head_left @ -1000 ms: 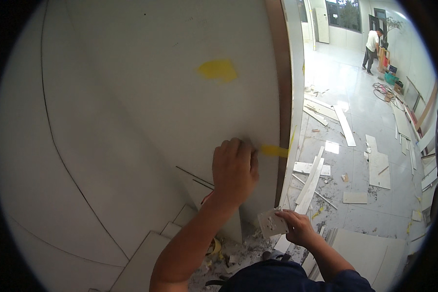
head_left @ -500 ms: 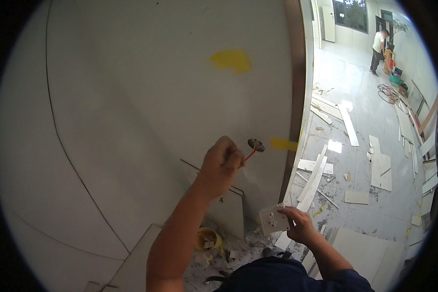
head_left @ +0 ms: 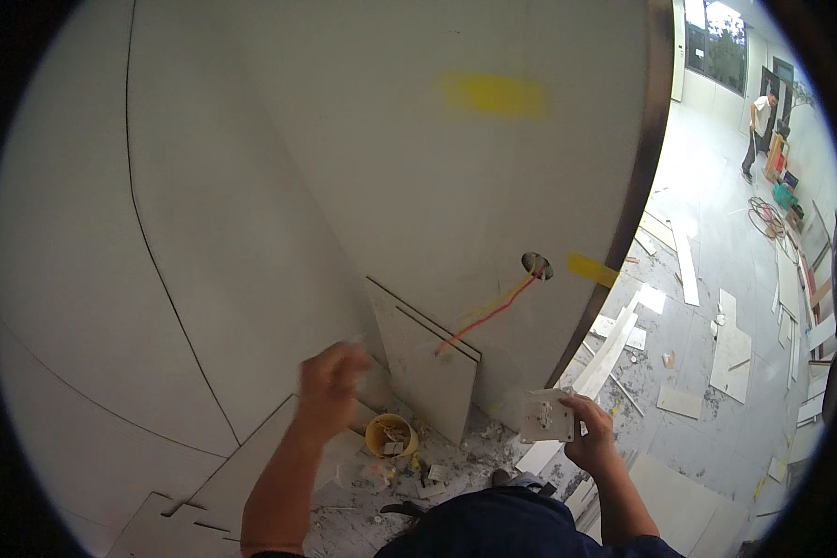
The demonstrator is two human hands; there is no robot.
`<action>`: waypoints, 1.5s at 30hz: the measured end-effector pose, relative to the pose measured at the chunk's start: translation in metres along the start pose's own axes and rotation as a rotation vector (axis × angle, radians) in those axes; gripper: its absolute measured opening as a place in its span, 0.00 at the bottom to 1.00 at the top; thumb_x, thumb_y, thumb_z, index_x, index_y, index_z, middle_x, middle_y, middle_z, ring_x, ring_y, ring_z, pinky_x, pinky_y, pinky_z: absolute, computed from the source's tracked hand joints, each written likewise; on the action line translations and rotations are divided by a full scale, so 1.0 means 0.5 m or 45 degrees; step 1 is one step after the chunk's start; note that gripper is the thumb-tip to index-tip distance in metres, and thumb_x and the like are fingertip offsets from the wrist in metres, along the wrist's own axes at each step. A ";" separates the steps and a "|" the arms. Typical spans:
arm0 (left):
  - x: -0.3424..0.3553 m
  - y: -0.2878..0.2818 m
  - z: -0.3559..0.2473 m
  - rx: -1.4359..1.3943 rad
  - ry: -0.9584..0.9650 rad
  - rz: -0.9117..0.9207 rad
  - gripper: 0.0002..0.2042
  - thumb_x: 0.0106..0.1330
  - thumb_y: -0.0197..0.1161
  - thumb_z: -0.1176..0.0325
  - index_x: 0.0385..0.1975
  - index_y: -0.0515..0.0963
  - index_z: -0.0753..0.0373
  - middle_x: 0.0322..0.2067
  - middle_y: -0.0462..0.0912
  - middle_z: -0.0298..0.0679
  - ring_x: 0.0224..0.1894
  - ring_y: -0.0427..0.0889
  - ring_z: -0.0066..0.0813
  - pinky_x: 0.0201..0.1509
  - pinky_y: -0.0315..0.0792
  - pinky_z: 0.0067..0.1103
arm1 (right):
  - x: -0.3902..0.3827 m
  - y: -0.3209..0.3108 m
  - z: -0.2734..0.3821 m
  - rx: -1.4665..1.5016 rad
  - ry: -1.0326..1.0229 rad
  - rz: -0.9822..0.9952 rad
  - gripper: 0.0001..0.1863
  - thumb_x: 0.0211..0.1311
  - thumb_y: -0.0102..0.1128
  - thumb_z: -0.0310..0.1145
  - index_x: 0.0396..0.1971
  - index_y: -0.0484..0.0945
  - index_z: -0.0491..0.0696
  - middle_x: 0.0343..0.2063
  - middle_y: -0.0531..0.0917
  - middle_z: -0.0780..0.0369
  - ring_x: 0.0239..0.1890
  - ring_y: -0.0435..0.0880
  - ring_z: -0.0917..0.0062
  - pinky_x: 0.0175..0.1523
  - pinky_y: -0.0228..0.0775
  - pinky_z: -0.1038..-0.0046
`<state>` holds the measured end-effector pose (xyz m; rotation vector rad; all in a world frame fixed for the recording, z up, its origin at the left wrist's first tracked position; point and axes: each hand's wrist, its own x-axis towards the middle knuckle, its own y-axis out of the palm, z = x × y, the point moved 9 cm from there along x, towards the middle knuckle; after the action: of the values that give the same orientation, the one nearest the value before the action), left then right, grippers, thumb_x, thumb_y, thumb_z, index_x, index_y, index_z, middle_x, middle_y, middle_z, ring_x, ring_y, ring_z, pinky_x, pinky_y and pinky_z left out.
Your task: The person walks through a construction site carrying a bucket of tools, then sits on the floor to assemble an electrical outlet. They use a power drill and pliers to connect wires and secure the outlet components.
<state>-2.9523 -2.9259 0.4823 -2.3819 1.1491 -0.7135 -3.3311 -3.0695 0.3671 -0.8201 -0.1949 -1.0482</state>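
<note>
My right hand (head_left: 588,431) grips a white square wall socket plate (head_left: 546,417) by its right edge, low in front of the wall. My left hand (head_left: 333,381) is off to the left, above the bucket and apart from the wires; motion smears its fingers, so I cannot make out whether they hold anything. Out of a round hole (head_left: 530,259) in the white wall panel (head_left: 418,186) hang electrical wires (head_left: 495,313), red and yellowish, slanting down to the left with free ends.
A yellow bucket (head_left: 391,435) with scraps stands below, beside leaning board offcuts (head_left: 428,372). Yellow tape (head_left: 592,270) sticks near the panel's dark edge (head_left: 644,149). White strips (head_left: 606,349) and debris litter the floor at right. Far off, another person (head_left: 761,130) stands.
My left hand has let go of the wires and moved down and left. The wires now hang loose from the hole. My right hand still holds the socket plate.
</note>
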 end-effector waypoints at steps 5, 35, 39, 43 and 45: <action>-0.113 -0.366 0.313 0.624 -0.479 -0.287 0.15 0.76 0.63 0.61 0.41 0.81 0.70 0.37 0.84 0.41 0.36 0.78 0.27 0.42 0.75 0.28 | 0.001 0.026 0.015 0.020 0.026 0.056 0.24 0.50 0.57 0.10 0.49 0.81 0.43 0.44 0.87 0.49 0.44 0.90 0.55 0.45 0.84 0.66; 0.353 0.142 -0.179 -1.464 0.132 -0.053 0.08 0.80 0.54 0.68 0.34 0.69 0.59 0.30 0.73 0.35 0.29 0.74 0.29 0.40 0.73 0.30 | -0.071 0.057 0.036 -0.020 0.203 -0.051 0.24 0.51 0.57 0.10 0.49 0.81 0.44 0.43 0.87 0.50 0.42 0.91 0.59 0.43 0.85 0.68; 0.366 0.153 -0.191 -1.315 -0.023 -0.099 0.09 0.80 0.50 0.68 0.33 0.67 0.58 0.28 0.72 0.34 0.27 0.71 0.24 0.36 0.71 0.27 | -0.082 0.055 0.058 -0.026 0.167 -0.005 0.23 0.52 0.58 0.11 0.49 0.81 0.44 0.43 0.87 0.50 0.41 0.91 0.59 0.42 0.84 0.68; 0.512 -0.095 -0.122 -0.095 0.421 -0.689 0.08 0.80 0.49 0.68 0.37 0.66 0.63 0.32 0.71 0.40 0.35 0.69 0.30 0.42 0.70 0.30 | -0.066 0.060 0.083 0.022 0.092 -0.012 0.23 0.52 0.57 0.10 0.49 0.81 0.43 0.44 0.87 0.50 0.41 0.92 0.59 0.43 0.84 0.69; 0.524 -0.276 -0.140 0.147 0.615 -0.834 0.08 0.80 0.49 0.68 0.39 0.67 0.65 0.34 0.73 0.42 0.37 0.71 0.33 0.46 0.70 0.29 | -0.078 0.055 0.071 0.016 0.117 -0.037 0.23 0.51 0.58 0.10 0.49 0.81 0.43 0.44 0.87 0.50 0.40 0.92 0.60 0.43 0.84 0.69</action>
<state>-2.7725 -3.0648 0.6845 -2.5552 0.4201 -1.5824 -3.3199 -3.0116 0.3581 -0.7577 -0.1355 -1.1087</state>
